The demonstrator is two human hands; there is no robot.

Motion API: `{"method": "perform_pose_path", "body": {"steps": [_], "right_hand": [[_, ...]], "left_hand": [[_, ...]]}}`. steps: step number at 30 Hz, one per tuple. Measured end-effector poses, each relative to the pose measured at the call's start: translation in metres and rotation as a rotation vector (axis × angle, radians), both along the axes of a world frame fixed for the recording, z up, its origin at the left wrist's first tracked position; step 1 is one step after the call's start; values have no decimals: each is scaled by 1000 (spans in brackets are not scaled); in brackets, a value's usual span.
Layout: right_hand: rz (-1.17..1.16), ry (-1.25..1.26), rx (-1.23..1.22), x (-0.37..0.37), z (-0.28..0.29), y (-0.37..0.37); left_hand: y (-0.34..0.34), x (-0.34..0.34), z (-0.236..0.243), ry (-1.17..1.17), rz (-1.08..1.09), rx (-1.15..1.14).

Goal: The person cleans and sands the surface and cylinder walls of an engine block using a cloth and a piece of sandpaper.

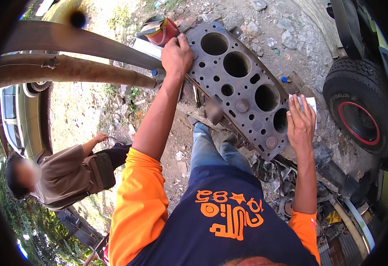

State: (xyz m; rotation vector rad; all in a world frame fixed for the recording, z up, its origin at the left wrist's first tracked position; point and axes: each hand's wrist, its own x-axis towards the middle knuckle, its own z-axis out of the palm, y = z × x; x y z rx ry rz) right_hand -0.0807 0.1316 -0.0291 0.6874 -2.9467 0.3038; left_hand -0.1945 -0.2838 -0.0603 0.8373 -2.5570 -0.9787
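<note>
A dark metal engine block (260, 84) lies before me on a slant, its flat top showing several large round cylinder bores and many smaller holes. My left hand (177, 55) is closed at its far left edge, next to a round metal disc (194, 54); what the fingers hold, if anything, is hidden. Similar round discs sit in the top face, one (242, 105) in the middle and another (271, 142) near the close end. At the right edge my right hand (301, 119) has its fingers stretched out, over a white sheet (310, 104) partly covered by them.
A red bucket (162, 32) stands beyond my left hand. A wooden pole (78, 73) and a metal beam (87, 42) reach in from the left. A person (69, 173) is at the left, near a parked car (23, 119). A tyre (358, 106) stands at the right; scrap parts lie below it.
</note>
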Motion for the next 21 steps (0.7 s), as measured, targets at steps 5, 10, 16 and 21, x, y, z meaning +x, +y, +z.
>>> {"method": "perform_pose_path", "body": {"steps": [5, 10, 16, 21], "right_hand": [[9, 18, 36, 10, -1, 9], [-13, 24, -2, 17, -5, 14], [-8, 53, -67, -4, -2, -5], [-9, 81, -55, 20, -6, 14]], "left_hand": [[-2, -2, -1, -22, -31, 15], [-1, -3, -5, 0, -31, -16], [-12, -3, -7, -38, -55, 21], [-5, -6, -7, -16, -59, 29]]}}
